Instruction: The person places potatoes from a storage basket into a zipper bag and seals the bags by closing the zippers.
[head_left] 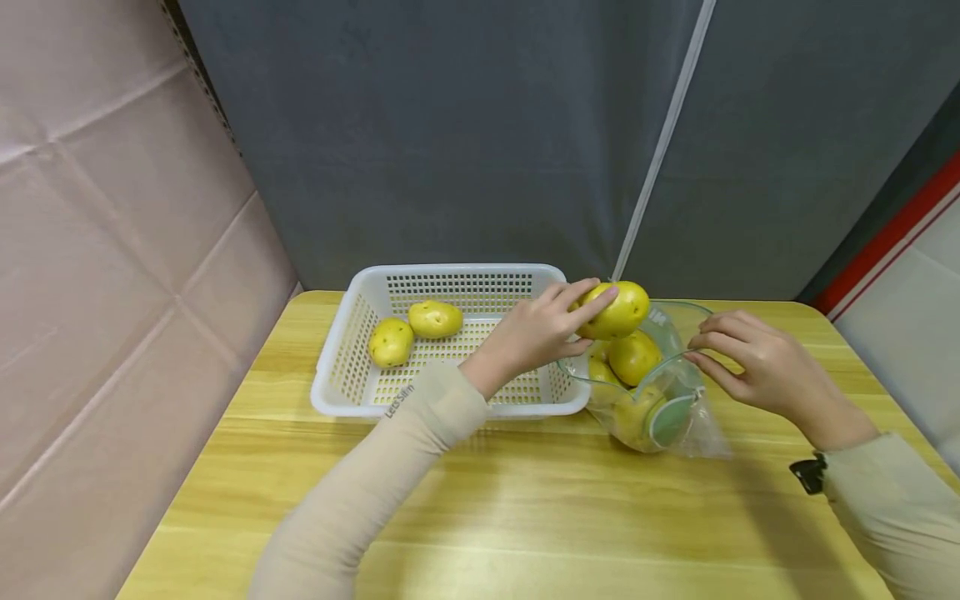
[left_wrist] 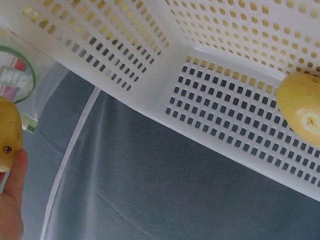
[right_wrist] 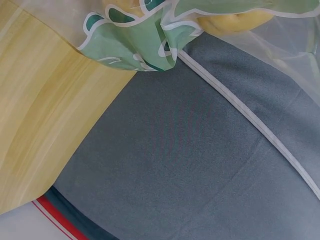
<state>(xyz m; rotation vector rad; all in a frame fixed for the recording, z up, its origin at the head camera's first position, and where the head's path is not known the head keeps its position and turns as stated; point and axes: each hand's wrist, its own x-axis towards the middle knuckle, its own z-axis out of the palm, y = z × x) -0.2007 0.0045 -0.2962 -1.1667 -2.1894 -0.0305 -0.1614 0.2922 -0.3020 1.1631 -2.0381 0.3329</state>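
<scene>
My left hand [head_left: 543, 327] grips a yellow potato [head_left: 621, 311] above the mouth of a clear plastic bag [head_left: 686, 392]. In the left wrist view, the same potato [left_wrist: 9, 134] shows at the left edge beside a finger. Several potatoes [head_left: 634, 358] lie inside the bag, partly hidden by its film. On the right, my right hand [head_left: 765, 362] pinches the bag's green-edged rim between thumb and fingers, and the mouth is spread. The right wrist view shows the bag's green printed part [right_wrist: 132, 42] but not the hand.
A white perforated plastic basket [head_left: 450, 410] stands left of the bag, with two potatoes [head_left: 435, 319] inside. Both rest on a wooden table [head_left: 465, 517]. A grey curtain [head_left: 450, 150] hangs behind the table, and a pale pink padded wall [head_left: 112, 275] rises at left.
</scene>
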